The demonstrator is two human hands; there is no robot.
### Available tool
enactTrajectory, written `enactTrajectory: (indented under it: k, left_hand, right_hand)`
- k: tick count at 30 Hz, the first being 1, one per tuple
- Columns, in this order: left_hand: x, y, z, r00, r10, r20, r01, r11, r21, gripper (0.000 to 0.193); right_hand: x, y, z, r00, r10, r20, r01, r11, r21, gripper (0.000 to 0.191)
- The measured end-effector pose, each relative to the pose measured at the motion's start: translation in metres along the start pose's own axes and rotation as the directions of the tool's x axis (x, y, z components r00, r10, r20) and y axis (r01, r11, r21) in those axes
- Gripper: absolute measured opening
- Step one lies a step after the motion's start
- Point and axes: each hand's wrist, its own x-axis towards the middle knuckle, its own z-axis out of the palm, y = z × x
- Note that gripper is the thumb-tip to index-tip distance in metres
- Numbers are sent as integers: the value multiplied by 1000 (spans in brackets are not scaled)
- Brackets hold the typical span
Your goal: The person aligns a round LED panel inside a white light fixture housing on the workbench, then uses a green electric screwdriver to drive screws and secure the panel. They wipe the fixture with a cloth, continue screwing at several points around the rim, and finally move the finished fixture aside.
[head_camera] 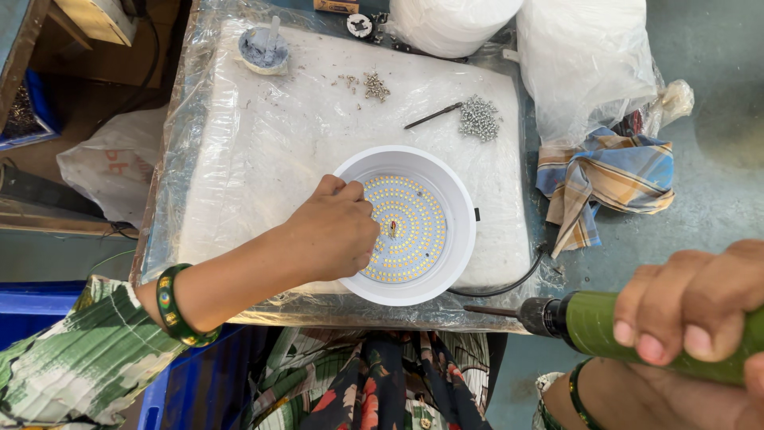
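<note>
White plastic, round and shallow, the lamp housing [404, 225] lies face-up at the centre of the frame on a plastic-wrapped foam pad [263, 159], its disc of small yellow LED dots [410, 231] showing inside. The left hand [334, 235] reaches in from the lower left, fingertips pinched narrow at the disc's middle — probably around a small screw, though it is too small to tell. At the lower right the right hand [700, 314] is wrapped around a green powered screwdriver [605, 322], its bit aimed toward the housing but held well apart, likely to stay clear. Loose silver screws [478, 118] sit in a heap at the upper right — within reach — beside a checked cloth [609, 179] on the table [700, 199].
</note>
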Motion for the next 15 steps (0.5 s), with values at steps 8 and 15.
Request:
enactTrajectory:
  k: [8, 15]
  left_hand:
    - [1, -1, 4, 1000, 26, -14, -26, 1000, -10, 17]
    - [2, 2, 7, 998, 22, -64, -21, 1000, 6, 17]
  right_hand:
    - [0, -2, -27, 993, 44, 113, -43, 999, -4, 31]
    - [19, 3, 26, 999, -36, -5, 37, 996, 78, 33]
